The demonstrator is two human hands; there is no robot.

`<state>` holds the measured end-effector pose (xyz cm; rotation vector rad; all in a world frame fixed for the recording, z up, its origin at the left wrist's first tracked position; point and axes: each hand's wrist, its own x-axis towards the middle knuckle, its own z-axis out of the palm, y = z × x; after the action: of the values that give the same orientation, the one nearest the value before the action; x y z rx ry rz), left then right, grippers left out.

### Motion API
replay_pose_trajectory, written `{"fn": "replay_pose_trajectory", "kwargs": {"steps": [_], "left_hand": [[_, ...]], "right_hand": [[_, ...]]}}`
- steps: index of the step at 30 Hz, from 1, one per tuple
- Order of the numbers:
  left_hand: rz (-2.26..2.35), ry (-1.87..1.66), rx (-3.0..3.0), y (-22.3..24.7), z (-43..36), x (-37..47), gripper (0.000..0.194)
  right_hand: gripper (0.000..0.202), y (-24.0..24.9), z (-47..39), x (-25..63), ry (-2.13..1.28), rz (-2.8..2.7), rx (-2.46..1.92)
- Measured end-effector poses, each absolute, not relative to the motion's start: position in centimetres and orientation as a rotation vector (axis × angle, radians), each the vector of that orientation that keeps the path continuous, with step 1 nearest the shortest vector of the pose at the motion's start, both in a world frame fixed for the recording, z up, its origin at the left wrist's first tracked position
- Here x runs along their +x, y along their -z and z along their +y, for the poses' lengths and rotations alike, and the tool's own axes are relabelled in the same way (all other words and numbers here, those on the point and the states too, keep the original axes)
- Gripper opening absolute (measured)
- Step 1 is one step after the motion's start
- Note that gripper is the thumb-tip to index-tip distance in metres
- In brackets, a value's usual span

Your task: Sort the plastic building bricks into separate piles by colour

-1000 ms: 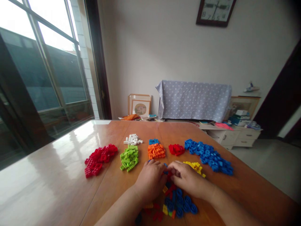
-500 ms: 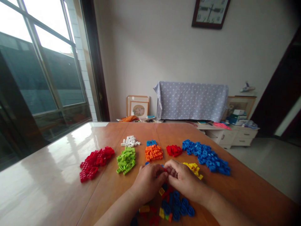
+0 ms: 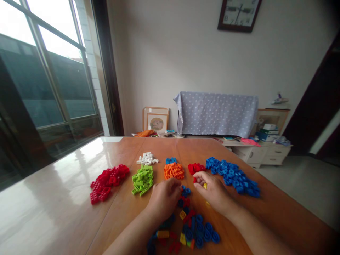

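My right hand (image 3: 211,191) pinches a small red toy brick (image 3: 194,180) between thumb and fingers, just in front of the small red brick pile (image 3: 196,168). It covers most of the yellow brick pile (image 3: 205,185). Over the middle of the table, my left hand (image 3: 165,199) is closed with its fingers curled; whatever it may hold is hidden. Between and below the hands lies a mixed heap of loose pieces, with blue round pieces (image 3: 208,232), a yellow brick (image 3: 182,215) and red pieces among them.
Sorted piles stand across the wooden table (image 3: 74,212): dark red bricks (image 3: 109,182), green bricks (image 3: 142,180), white bricks (image 3: 147,158), orange bricks (image 3: 173,171) with blue bricks (image 3: 171,160) behind, and a large blue pile (image 3: 233,176). A cloth-covered object (image 3: 216,113) stands beyond.
My hands, which were together over the mixed heap, have parted. My right hand has moved forward and right with a red brick, towards the small red pile; my left hand stays near the middle.
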<state>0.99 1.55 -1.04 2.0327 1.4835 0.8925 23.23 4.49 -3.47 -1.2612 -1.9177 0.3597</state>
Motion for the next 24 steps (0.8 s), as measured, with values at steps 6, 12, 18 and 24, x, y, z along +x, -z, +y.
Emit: {"fn": "replay_pose_trajectory", "kwargs": {"steps": [6,12,18,24], "left_hand": [[1.566,-0.932,2.053,0.9,2.1,0.0,0.022],[1.605,-0.953,2.011,0.6,2.3,-0.6,0.02],[1.598,-0.993,1.975,-0.1,2.2,-1.2,0.022],[1.582,-1.078,1.93,0.5,2.8,-1.9,0.024]], "right_hand": [[0.026,3.1,6.3,27.1,-0.05,-1.924,-1.504],[0.015,2.9,7.0,27.0,0.109,-1.971,-1.679],[0.025,3.1,7.4,27.6,0.053,-1.968,-1.687],[0.027,2.8,6.9,27.4,0.033,-2.047,-1.704]]}}
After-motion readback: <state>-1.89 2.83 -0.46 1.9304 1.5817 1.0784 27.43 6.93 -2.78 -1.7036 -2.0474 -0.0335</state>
